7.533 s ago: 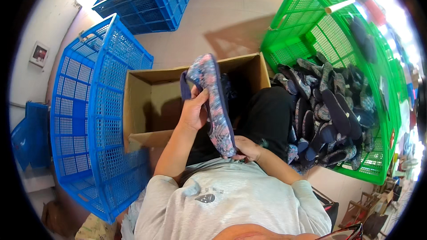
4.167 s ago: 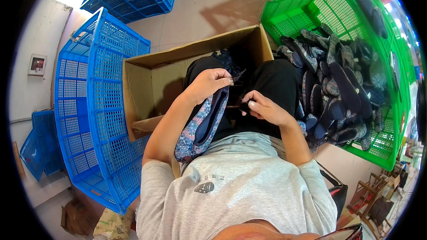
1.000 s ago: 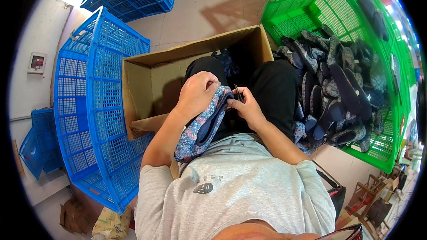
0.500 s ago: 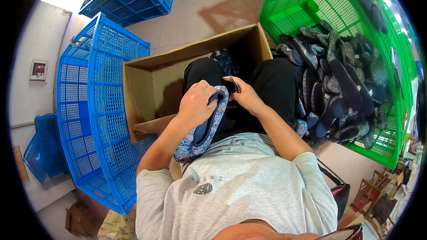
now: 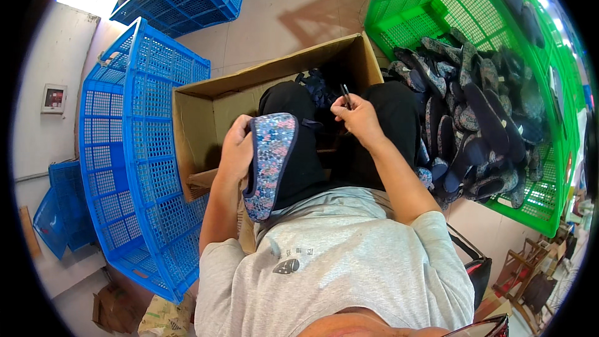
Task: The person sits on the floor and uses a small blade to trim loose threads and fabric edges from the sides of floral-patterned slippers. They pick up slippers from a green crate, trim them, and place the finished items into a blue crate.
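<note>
My left hand [image 5: 237, 147] is closed on a slipper [image 5: 272, 159] of blue, pink and white floral fabric with dark navy edging. The slipper lies over my left thigh with its patterned side up; its opening is mostly hidden, toward my palm. In my right hand [image 5: 357, 117], above the gap between my knees, is a pair of small black thread snips [image 5: 345, 95], their two slim tips pointing away from me. The snips are apart from the slipper. Most of their body is covered by my fingers.
A cardboard box [image 5: 194, 126] with dark scraps [image 5: 317, 87] stands around my knees. Blue plastic crates [image 5: 163, 97] rise at the left. On the right, a green crate [image 5: 399, 22] holds a heap of similar slippers [image 5: 480, 118].
My left hand has moved left and turned the slipper so its floral side faces up. My right hand has drawn away to the right with the snips, which now point upward.
</note>
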### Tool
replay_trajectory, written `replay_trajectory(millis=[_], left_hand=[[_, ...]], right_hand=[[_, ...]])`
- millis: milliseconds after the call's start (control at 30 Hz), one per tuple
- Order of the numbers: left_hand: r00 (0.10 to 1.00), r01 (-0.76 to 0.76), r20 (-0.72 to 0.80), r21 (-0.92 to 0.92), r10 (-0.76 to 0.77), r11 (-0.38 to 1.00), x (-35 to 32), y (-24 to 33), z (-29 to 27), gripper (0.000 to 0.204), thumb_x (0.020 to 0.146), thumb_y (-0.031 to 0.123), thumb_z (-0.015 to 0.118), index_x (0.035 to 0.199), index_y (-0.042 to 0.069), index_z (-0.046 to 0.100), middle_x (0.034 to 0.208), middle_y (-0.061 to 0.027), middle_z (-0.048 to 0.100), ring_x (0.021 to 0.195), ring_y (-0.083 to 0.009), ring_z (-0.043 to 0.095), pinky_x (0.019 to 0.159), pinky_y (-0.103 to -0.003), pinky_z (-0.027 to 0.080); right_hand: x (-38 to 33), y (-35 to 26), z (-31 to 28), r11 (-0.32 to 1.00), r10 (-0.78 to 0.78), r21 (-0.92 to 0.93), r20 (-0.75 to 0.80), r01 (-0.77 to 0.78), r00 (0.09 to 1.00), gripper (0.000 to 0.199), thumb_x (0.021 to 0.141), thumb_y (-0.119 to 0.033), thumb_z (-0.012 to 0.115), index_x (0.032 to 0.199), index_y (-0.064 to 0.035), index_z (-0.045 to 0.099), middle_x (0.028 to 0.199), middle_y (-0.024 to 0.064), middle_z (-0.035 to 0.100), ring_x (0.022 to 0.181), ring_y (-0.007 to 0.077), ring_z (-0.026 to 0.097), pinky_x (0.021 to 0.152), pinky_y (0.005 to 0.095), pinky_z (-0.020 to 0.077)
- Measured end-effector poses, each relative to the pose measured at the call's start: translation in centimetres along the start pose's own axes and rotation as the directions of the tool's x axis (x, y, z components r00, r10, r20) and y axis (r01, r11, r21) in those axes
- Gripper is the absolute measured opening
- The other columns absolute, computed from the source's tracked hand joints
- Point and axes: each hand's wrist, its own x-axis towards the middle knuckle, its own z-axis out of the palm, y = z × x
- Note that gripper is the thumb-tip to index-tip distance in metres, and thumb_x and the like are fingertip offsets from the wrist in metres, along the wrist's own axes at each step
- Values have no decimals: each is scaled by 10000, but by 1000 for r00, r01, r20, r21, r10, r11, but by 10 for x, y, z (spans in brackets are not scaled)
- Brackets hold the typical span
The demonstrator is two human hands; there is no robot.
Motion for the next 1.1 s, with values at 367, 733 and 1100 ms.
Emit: replay_trajectory(millis=[367,733,1100], left_hand=[[984,180,77,-320,-163,930,-7,9,-3,42,945,21,575,975,50,582,833,9,603,732,-52,596,642,-193,503],[982,147,-54,-387,-181,910,-12,9,-36,62,975,19,525,969,59,571,820,-44,667,677,-110,669,587,-248,570],[993,50,-109,-51,-55,997,-17,13,-31,21,949,51,582,954,31,580,817,3,601,747,-47,563,664,-204,486]], right_hand=[[-16,-36,49,987,-160,61,489,150,857,468,881,8,648,1338,-29,552,1199,38,630,850,82,634,793,223,502],[-6,-52,7,962,-42,271,159,-3,986,117,943,-194,663,904,-84,648,717,-31,582,540,37,459,467,170,310],[11,-86,-25,929,53,-371,167,13,984,494,963,-234,634,1404,-46,516,1174,101,614,652,105,620,555,218,412]])
